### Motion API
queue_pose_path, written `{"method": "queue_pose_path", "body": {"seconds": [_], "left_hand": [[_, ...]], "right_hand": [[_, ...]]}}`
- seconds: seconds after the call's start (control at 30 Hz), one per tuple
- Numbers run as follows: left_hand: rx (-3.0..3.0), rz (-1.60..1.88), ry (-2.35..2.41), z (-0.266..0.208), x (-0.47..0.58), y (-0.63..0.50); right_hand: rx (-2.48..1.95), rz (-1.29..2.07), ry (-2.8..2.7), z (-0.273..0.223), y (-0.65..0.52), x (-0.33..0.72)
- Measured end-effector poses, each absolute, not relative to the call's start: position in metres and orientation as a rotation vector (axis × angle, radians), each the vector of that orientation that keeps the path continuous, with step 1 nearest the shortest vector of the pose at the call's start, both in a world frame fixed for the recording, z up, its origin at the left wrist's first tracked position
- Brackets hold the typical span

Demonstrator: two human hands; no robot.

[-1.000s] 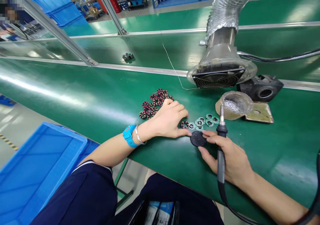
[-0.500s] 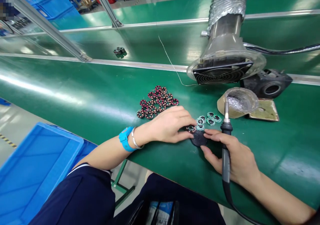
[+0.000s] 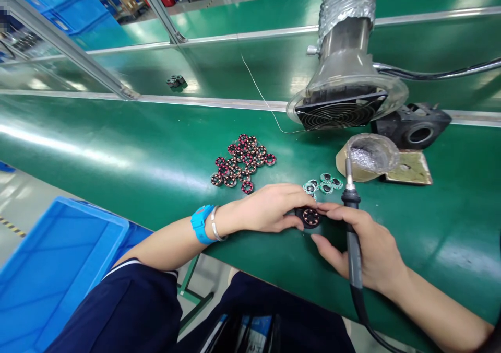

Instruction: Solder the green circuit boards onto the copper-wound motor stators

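Note:
My left hand (image 3: 274,207) has its thumb and fingertips around the rim of a small ring-shaped wound copper coil (image 3: 312,217). That coil lies flat on a round black disc (image 3: 301,213), which is partly hidden beneath it. In my right hand (image 3: 371,246) is a soldering iron (image 3: 353,243), its metal tip pointing up and away from me. The right fingertips reach the far side of the disc near my left fingers, while the right thumb stands apart from it. Just beyond are several small green circuit boards (image 3: 326,183) with dark centres.
Several wound coils (image 3: 245,160) form a loose pile left of the boards. A fume extractor hood (image 3: 344,107) hangs over the green bench (image 3: 156,144). Beneath it stand a solder-splashed cup (image 3: 368,157), a sponge tray (image 3: 410,167) and a black holder (image 3: 418,128). Solder wire (image 3: 260,89) trails down. Blue crate (image 3: 66,269) lower left.
My left hand has moved the coil rightward onto the black disc, where it now lies. My right hand keeps the soldering iron, and its fingers have come closer to the left fingertips.

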State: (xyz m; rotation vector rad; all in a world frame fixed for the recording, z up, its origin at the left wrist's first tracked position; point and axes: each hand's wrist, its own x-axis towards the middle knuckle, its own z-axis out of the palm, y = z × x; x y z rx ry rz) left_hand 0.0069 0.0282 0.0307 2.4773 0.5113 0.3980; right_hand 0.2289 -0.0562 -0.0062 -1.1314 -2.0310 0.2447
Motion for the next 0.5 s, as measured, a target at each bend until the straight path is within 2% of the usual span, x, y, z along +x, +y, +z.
{"method": "queue_pose_path", "body": {"seconds": [0.27,0.5], "left_hand": [[2.752,0.635,0.173,0.026,0.004,0.043],[2.945,0.706,0.354,0.041,-0.017,0.043]], "right_hand": [[-1.188,0.199,-2.058,-0.002,-0.048,0.212],[-1.153,0.273,-2.027,-0.002,-0.048,0.210]]}}
